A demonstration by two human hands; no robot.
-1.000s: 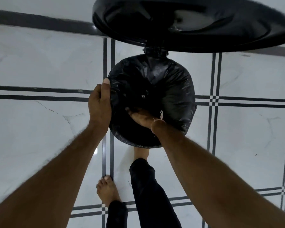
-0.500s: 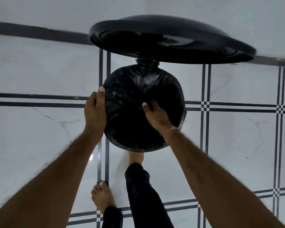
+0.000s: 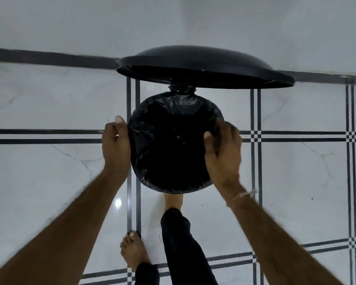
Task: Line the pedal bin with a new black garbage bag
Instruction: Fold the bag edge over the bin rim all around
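The thin black plastic garbage bag (image 3: 173, 145) sits inside the round black pedal bin (image 3: 211, 183), folded over its rim. The left hand (image 3: 116, 147) and right hand (image 3: 223, 153) pinch it there. A hard tug could rip it, or the raised black lid (image 3: 203, 64) could drop.

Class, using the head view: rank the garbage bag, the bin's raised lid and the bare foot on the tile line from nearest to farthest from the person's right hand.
1. Garbage bag: gripped at its right rim by the right hand.
2. Lid: raised open, above and behind the bin.
3. Bare foot: low and left, on the tile line.
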